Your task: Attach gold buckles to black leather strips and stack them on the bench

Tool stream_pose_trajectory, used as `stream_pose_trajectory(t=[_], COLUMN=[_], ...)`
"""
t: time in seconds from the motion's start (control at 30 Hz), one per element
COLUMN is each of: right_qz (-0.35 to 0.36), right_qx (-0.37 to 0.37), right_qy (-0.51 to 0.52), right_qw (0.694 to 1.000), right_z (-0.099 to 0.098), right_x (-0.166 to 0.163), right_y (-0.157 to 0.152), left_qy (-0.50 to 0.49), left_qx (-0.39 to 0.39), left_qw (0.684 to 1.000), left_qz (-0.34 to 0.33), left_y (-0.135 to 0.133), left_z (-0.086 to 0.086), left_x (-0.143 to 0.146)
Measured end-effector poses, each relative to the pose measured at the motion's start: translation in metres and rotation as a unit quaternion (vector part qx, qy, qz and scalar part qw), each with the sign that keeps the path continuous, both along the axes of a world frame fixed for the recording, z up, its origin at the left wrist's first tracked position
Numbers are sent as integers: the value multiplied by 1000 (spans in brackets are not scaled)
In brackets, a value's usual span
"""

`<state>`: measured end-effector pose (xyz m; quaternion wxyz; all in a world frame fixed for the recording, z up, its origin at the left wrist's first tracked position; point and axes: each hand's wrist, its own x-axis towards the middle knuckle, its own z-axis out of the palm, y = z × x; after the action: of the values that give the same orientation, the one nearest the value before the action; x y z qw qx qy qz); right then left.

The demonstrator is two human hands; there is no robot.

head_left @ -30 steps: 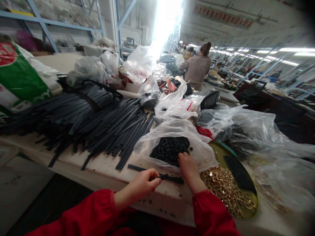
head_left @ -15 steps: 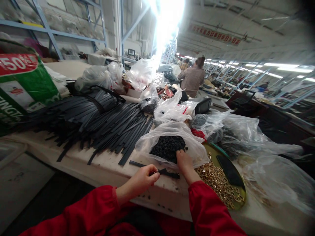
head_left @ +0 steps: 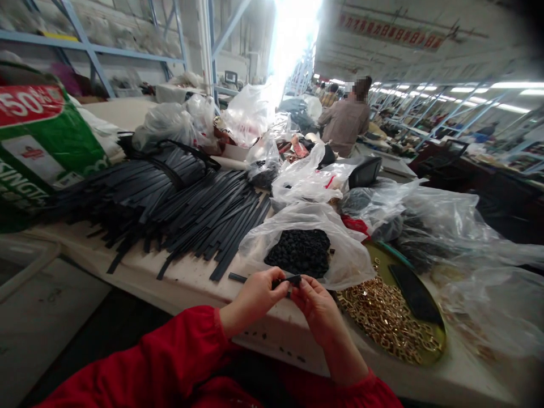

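My left hand (head_left: 260,296) is closed in a pinch on a narrow black strap (head_left: 293,279). At the strap's other end, the thumb and fingers of my right hand (head_left: 317,309) are pinched together on it. Whether a small black piece is also between those fingertips I cannot tell. Just beyond both hands, an open clear plastic bag (head_left: 355,266) holds a heap of small black pieces (head_left: 300,252). Another black strap end (head_left: 237,277) lies on the table left of my fingers.
Many black straps (head_left: 212,215) lie piled at the left, beside a green and red bag (head_left: 51,141). On the right, a yellow-green tray (head_left: 440,334) holds gold metal buckles (head_left: 389,317) and a black slab (head_left: 414,292). Plastic bags crowd the back. A person (head_left: 346,122) is further off.
My right hand has come out of the bag of small black pieces, back and down to the strap end beside my left hand. The view has shifted slightly.
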<state>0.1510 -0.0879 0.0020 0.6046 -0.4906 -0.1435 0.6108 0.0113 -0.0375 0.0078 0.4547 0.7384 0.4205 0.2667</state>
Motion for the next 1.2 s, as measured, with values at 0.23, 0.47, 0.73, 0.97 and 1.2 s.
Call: stream_pose_trajectory(t=[0.23, 0.47, 0.73, 0.97, 1.2], right_qz=[-50, -21, 73, 110, 23], right_qx=[-30, 48, 79, 78, -9], right_qy=[61, -129, -278, -308, -69], right_qw=[996, 990, 955, 942, 997], right_z=[-11, -28, -28, -25, -36], right_x=[-3, -7, 1, 4, -6], right_y=[1, -12, -26, -36, -36], left_qy=[68, 155, 179, 209, 197], left_qx=[38, 96, 33, 43, 54], left_qw=[997, 982, 976, 965, 970], left_qz=[6, -48, -123, -151, -133], left_y=[-2, -8, -11, -16, -19], left_z=[-5, -3, 3, 2, 0], left_x=[-3, -6, -19, -23, -18])
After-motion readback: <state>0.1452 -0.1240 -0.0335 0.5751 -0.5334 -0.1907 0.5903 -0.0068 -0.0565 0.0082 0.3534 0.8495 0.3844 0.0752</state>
